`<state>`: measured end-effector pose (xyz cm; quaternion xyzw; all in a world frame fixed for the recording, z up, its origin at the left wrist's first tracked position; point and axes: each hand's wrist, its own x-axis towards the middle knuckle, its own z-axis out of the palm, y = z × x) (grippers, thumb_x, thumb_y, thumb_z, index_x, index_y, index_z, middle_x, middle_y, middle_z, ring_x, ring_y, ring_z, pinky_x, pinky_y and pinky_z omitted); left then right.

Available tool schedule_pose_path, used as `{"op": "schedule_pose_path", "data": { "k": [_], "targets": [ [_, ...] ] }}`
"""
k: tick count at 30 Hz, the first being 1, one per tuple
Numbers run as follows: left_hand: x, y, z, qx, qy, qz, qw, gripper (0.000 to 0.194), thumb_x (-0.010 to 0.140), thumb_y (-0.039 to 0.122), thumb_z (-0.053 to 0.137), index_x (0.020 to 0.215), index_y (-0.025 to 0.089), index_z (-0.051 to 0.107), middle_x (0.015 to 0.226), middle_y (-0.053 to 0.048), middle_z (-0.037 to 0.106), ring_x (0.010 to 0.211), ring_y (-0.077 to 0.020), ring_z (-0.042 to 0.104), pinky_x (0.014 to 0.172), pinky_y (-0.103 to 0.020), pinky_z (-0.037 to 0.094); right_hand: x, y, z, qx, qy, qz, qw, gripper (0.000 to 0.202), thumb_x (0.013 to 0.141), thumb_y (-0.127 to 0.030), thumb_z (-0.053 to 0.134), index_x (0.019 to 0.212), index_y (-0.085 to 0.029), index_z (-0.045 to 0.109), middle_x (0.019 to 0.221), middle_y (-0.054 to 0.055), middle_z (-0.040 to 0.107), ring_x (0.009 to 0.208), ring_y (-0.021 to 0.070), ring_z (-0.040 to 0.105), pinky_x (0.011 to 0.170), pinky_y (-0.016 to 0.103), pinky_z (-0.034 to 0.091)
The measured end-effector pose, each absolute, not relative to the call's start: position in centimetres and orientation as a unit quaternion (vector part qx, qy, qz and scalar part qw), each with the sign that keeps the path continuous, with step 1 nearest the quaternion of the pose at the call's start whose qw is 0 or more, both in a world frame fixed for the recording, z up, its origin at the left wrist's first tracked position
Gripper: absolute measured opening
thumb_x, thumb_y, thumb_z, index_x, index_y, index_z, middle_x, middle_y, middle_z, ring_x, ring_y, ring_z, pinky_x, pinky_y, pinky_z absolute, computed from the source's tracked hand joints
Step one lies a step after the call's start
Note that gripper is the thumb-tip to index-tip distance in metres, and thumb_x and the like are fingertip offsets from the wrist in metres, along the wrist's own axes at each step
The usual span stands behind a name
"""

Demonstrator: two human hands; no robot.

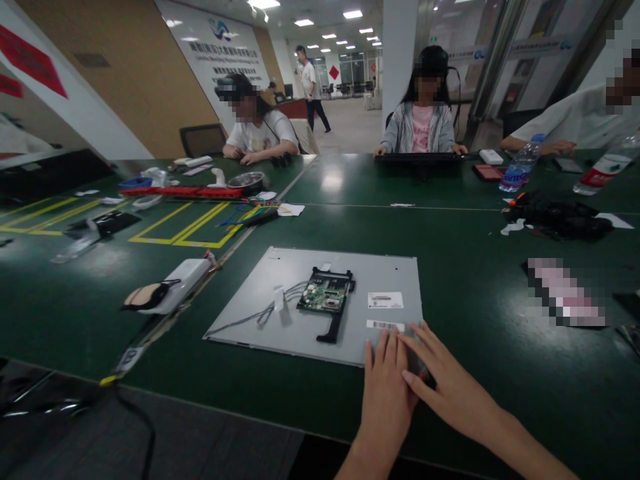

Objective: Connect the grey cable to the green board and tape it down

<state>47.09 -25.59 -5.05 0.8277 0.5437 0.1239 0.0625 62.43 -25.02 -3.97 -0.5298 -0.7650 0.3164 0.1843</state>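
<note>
both hands lie flat, fingers spread and holding nothing, on the near right corner of the panel [310, 300]; the right hand [450, 387] overlaps the left hand [387, 393], pressing as if to steady that corner. the panel rests face down on the green table [475, 280], so its board [326, 297] faces up at the panel's middle, with grey wires [270, 310] trailing left of the board and two labels [385, 300] right of it. other people sit beyond the panel at the table's far side
</note>
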Motion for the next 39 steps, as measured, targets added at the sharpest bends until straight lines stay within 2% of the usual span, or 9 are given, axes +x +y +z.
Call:
{"op": "schedule_pose_path", "data": {
  "k": [7,13,19,23,25,27,29,31,39],
  "targets": [
    [44.1,-25.0,-4.1,0.814,0.57,0.091,0.061,0.052,0.09,0.027,0.052,0.139,0.014,0.044,0.145,-0.013,0.043,0.136,-0.03,0.037,0.109,-0.055,0.033,60.1,-24.1,-3.4,-0.476,-0.809,0.314,0.142,0.068,0.091,-0.049,0.045,0.151,-0.024,0.024,0.159,0.004,0.019,0.145,0.0289,0.004,0.115,0.05,0.024],
    [41.6,-24.1,-3.6,0.808,0.581,0.069,0.07,0.056,0.083,0.017,0.059,0.137,0.014,0.045,0.144,-0.014,0.043,0.134,-0.0294,0.04,0.108,-0.054,0.035,59.3,-22.6,-3.1,-0.423,-0.859,0.261,0.124,0.068,0.089,-0.047,0.049,0.149,-0.022,0.03,0.155,0.007,0.029,0.144,0.0299,0.014,0.113,0.049,0.029],
    [38.2,-23.7,-3.1,0.819,0.554,0.104,0.104,0.061,0.082,0.015,0.055,0.141,0.019,0.04,0.146,-0.011,0.043,0.135,-0.0241,0.04,0.111,-0.048,0.033,57.1,-20.7,-3.0,-0.382,-0.891,0.209,0.13,0.071,0.089,-0.05,0.048,0.149,-0.017,0.03,0.152,0.012,0.035,0.141,0.0306,0.025,0.115,0.049,0.023],
    [35.2,-22.6,-1.1,0.826,0.521,0.139,0.167,0.046,0.088,0.018,0.046,0.133,0.025,0.05,0.136,-0.005,0.055,0.125,-0.0202,0.052,0.106,-0.041,0.042,55.9,-20.3,-3.4,-0.366,-0.899,0.203,0.126,0.075,0.086,-0.051,0.053,0.148,-0.014,0.032,0.154,0.015,0.03,0.142,0.032,0.021,0.115,0.049,0.022],
    [33.7,-21.2,-0.1,0.796,0.56,0.194,0.123,0.04,0.092,0.021,0.04,0.129,0.024,0.053,0.13,-0.006,0.059,0.122,-0.0202,0.055,0.105,-0.041,0.043,55.7,-20.4,-3.7,-0.368,-0.899,0.203,0.125,0.072,0.086,-0.049,0.053,0.146,-0.014,0.035,0.155,0.015,0.027,0.143,0.0331,0.019,0.115,0.05,0.022],
    [32.4,-19.4,0.3,0.757,0.605,0.244,0.028,0.043,0.092,0.023,0.041,0.134,0.019,0.048,0.138,-0.01,0.051,0.131,-0.0233,0.045,0.109,-0.044,0.036,55.6,-20.6,-3.9,-0.373,-0.896,0.204,0.126,0.068,0.087,-0.048,0.051,0.145,-0.015,0.038,0.155,0.014,0.027,0.143,0.0327,0.019,0.114,0.051,0.022],
    [31.4,-17.5,0.2,0.738,0.633,0.23,-0.047,0.052,0.089,0.029,0.049,0.139,0.017,0.041,0.147,-0.014,0.038,0.139,-0.0296,0.03,0.111,-0.05,0.03,55.5,-20.7,-3.9,-0.382,-0.892,0.205,0.128,0.064,0.088,-0.046,0.05,0.144,-0.016,0.039,0.155,0.013,0.029,0.143,0.0317,0.02,0.114,0.05,0.023],
    [30.6,-15.9,-0.5,0.723,0.664,0.175,-0.077,0.061,0.085,0.037,0.056,0.14,0.016,0.04,0.15,-0.018,0.033,0.141,-0.0367,0.023,0.109,-0.057,0.027,55.5,-20.7,-3.9,-0.39,-0.888,0.206,0.13,0.062,0.088,-0.045,0.049,0.144,-0.017,0.04,0.154,0.011,0.03,0.142,0.0309,0.022,0.114,0.05,0.024],
    [29.0,-11.5,-3.0,0.691,0.714,0.059,-0.093,0.052,0.092,0.041,0.041,0.135,0.012,0.044,0.141,-0.022,0.044,0.134,-0.0398,0.032,0.103,-0.062,0.026,55.5,-20.8,-3.9,-0.399,-0.882,0.219,0.124,0.062,0.09,-0.048,0.047,0.145,-0.021,0.038,0.156,0.008,0.028,0.142,0.0304,0.022,0.114,0.05,0.024]
  ]
}}
